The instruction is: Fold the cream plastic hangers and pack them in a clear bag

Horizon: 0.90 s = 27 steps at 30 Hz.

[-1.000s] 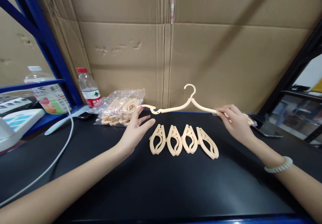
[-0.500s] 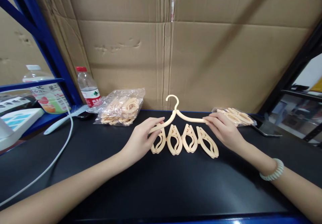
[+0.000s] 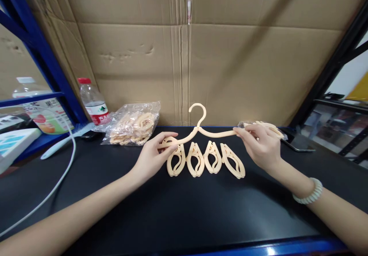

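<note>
A cream folding clothes hanger (image 3: pixel 216 134) is spread out above the black table, its hook pointing up and away from me. My left hand (image 3: pixel 151 154) pinches the end of its left arm between thumb and fingers. At the end of the right arm, my right hand (image 3: pixel 260 142) grips it with the fingertips; a pale beaded bracelet (image 3: pixel 309 193) circles that wrist. Several folded hangers (image 3: pixel 196 160) of the same kind lie in a row on the table just below the held one, nearer to me.
Behind my left hand lies a clear plastic bag (image 3: pixel 132 123) of folded hangers; a second bag (image 3: pixel 271 128) is partly hidden behind my right hand. A red-capped bottle (image 3: pixel 93 102), a light blue brush (image 3: pixel 66 141) and a white cable (image 3: pixel 64 179) are at the left. Cardboard (image 3: pixel 258 68) closes the back.
The hanger's arms are spread wider and its hook appears larger. My left hand has moved left with its arm end, and my right hand's fingers are more curled. The view has shifted slightly.
</note>
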Each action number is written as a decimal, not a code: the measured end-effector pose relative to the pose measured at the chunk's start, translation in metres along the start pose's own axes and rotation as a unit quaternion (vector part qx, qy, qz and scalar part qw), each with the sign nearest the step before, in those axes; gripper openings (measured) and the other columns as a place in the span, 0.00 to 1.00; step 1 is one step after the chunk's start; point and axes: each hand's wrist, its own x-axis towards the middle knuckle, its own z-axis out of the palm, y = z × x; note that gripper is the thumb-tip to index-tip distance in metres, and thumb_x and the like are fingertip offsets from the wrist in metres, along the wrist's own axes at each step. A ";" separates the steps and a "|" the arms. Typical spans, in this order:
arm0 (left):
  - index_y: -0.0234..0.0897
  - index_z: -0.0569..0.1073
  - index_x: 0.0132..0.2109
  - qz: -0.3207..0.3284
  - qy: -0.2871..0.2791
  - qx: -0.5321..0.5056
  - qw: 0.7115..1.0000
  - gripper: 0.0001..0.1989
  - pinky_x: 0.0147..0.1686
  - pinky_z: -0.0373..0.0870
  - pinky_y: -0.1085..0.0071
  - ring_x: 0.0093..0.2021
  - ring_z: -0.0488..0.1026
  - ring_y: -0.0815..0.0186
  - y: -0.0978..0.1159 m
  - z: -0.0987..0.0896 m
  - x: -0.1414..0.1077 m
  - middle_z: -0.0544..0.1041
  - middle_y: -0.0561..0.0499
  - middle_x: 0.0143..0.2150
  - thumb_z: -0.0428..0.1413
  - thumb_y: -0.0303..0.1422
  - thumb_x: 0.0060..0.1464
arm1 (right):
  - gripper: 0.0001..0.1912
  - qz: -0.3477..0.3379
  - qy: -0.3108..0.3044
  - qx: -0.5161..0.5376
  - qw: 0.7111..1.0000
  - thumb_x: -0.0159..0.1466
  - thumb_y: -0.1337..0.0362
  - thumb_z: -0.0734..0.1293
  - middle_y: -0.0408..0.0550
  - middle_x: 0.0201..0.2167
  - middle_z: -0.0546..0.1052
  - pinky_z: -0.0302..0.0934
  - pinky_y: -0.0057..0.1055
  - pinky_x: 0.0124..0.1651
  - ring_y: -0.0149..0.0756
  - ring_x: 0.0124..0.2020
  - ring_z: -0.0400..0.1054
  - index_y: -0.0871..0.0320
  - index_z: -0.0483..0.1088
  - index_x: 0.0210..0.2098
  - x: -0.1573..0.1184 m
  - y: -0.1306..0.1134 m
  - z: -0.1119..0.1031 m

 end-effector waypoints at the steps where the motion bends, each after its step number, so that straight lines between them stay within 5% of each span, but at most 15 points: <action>1: 0.37 0.71 0.50 -0.004 0.000 -0.005 1.000 0.19 0.40 0.73 0.65 0.41 0.76 0.58 0.000 0.000 0.000 0.77 0.48 0.39 0.58 0.42 0.55 | 0.12 0.001 0.009 0.011 1.000 0.65 0.75 0.64 0.49 0.33 0.73 0.59 0.31 0.32 0.32 0.27 0.65 0.57 0.74 0.44 0.000 0.001 0.001; 11: 0.37 0.72 0.47 -0.021 0.010 -0.001 1.000 0.18 0.37 0.71 0.69 0.37 0.74 0.61 0.001 0.001 0.001 0.76 0.50 0.36 0.59 0.42 0.54 | 0.19 0.030 0.005 0.156 0.987 0.63 0.78 0.62 0.56 0.58 0.60 0.66 0.47 0.50 0.48 0.51 0.66 0.54 0.69 0.50 -0.002 -0.002 0.009; 16: 0.37 0.72 0.47 -0.018 0.011 0.006 1.000 0.17 0.37 0.71 0.70 0.37 0.74 0.63 0.002 0.001 0.001 0.76 0.50 0.36 0.58 0.42 0.54 | 0.19 0.064 -0.008 0.233 0.970 0.65 0.78 0.60 0.54 0.63 0.57 0.67 0.46 0.52 0.46 0.52 0.66 0.53 0.69 0.50 -0.002 -0.005 0.013; 21: 0.37 0.72 0.47 -0.016 0.007 -0.003 1.000 0.16 0.38 0.71 0.70 0.38 0.75 0.62 0.002 0.001 0.000 0.76 0.50 0.36 0.58 0.41 0.54 | 0.16 0.069 -0.011 0.233 0.970 0.66 0.77 0.60 0.55 0.59 0.64 0.67 0.45 0.51 0.43 0.48 0.69 0.55 0.70 0.48 -0.003 -0.005 0.012; 27: 0.36 0.72 0.46 -0.023 0.013 -0.020 0.999 0.17 0.36 0.71 0.71 0.36 0.74 0.63 0.002 0.001 0.000 0.76 0.51 0.34 0.60 0.41 0.53 | 0.15 0.076 -0.031 0.249 0.965 0.67 0.76 0.59 0.50 0.38 0.76 0.66 0.43 0.46 0.42 0.42 0.70 0.55 0.67 0.49 -0.003 -0.007 0.010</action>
